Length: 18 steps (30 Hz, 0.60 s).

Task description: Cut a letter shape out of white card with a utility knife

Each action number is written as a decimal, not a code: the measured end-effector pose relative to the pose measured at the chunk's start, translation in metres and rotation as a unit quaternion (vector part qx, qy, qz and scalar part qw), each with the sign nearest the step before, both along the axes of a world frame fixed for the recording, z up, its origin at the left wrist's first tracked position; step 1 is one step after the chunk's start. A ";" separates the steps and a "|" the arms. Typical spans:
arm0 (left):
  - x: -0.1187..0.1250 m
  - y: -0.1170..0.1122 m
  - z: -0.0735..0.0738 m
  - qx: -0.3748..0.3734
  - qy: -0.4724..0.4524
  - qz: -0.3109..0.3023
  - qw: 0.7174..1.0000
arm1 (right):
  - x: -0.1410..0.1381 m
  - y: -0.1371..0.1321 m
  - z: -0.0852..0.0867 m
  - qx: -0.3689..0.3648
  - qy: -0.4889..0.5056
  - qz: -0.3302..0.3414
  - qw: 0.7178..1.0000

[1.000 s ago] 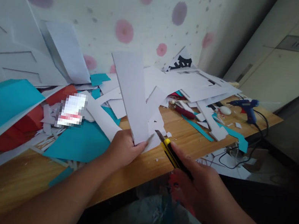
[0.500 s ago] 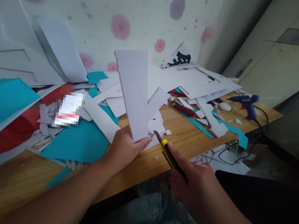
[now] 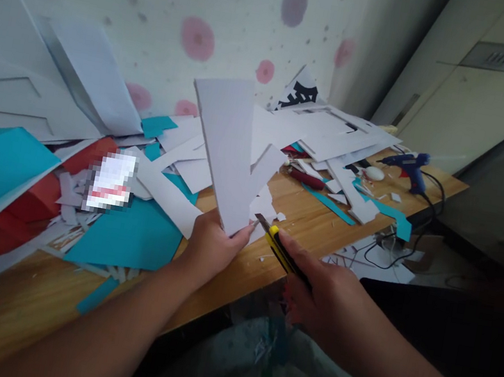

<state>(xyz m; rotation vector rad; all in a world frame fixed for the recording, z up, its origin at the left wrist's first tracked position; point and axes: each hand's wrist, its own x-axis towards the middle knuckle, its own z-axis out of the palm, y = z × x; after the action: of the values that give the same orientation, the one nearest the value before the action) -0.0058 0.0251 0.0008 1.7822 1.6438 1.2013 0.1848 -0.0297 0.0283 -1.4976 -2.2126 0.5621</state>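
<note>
My left hand [image 3: 208,247] pinches the bottom tip of a white V-shaped card piece [image 3: 230,149] and holds it upright over the wooden table [image 3: 43,294]. My right hand [image 3: 325,296] grips a yellow and black utility knife [image 3: 280,252]. The knife's blade tip sits just right of the card's lower edge, close to my left thumb. A short arm of the card branches up to the right.
White, teal and red paper offcuts [image 3: 126,238] cover the left and back of the table. A blue glue gun [image 3: 407,166] with a black cord lies at the far right corner, near a dark red pen [image 3: 307,179]. A spotted wall stands behind. A plastic bag with scraps [image 3: 260,365] lies below the table edge.
Both hands, the card and the knife have shifted slightly left and up in view as the camera moved. The knife tip stays at the card's lower edge.
</note>
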 end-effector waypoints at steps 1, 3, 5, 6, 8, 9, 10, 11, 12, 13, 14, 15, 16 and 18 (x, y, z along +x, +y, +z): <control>0.001 0.000 0.000 -0.002 0.005 0.007 1.000 | 0.000 -0.001 0.000 0.001 -0.008 0.000 1.000; 0.002 -0.001 0.000 -0.006 0.011 0.021 1.000 | 0.000 -0.003 0.000 0.001 -0.028 -0.001 1.000; 0.003 -0.001 0.000 -0.011 0.012 0.029 0.999 | 0.001 -0.004 -0.002 0.008 -0.041 0.002 0.999; 0.003 -0.001 0.000 -0.012 0.014 0.031 0.999 | 0.001 -0.005 -0.003 0.017 -0.042 0.005 0.999; 0.004 -0.001 0.000 -0.007 0.018 0.036 0.999 | 0.002 -0.006 -0.005 0.034 -0.040 0.013 0.999; 0.003 -0.001 0.000 -0.002 0.020 0.036 0.999 | 0.002 -0.006 -0.006 0.039 -0.040 0.017 0.998; 0.003 -0.001 0.000 0.004 0.022 0.035 0.999 | 0.003 -0.006 -0.007 0.044 -0.042 0.019 0.998; 0.003 0.000 0.000 0.006 0.023 0.032 0.999 | 0.003 -0.006 -0.008 0.049 -0.046 0.020 0.998; 0.002 0.000 -0.001 0.006 0.022 0.028 0.999 | 0.003 -0.006 -0.009 0.054 -0.051 0.021 0.997; 0.002 0.000 -0.001 0.006 0.022 0.024 0.999 | 0.003 -0.005 -0.010 0.062 -0.058 0.021 0.996; 0.002 0.000 -0.001 0.005 0.020 0.022 1.000 | 0.004 -0.005 -0.010 0.070 -0.065 0.020 0.995; 0.001 0.000 -0.001 0.003 0.018 0.021 1.000 | 0.004 -0.005 -0.011 0.078 -0.073 0.018 0.994; 0.001 0.000 -0.002 0.002 0.015 0.019 1.000 | 0.004 -0.004 -0.011 0.084 -0.082 0.017 0.993; 0.001 0.000 -0.002 0.003 0.008 0.013 1.000 | 0.005 -0.004 -0.012 0.096 -0.097 0.015 0.991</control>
<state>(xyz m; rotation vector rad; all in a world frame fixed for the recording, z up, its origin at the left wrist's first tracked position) -0.0053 0.0249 -0.0011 1.7841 1.6795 1.2072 0.1895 -0.0334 0.0160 -1.4745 -2.3604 0.2110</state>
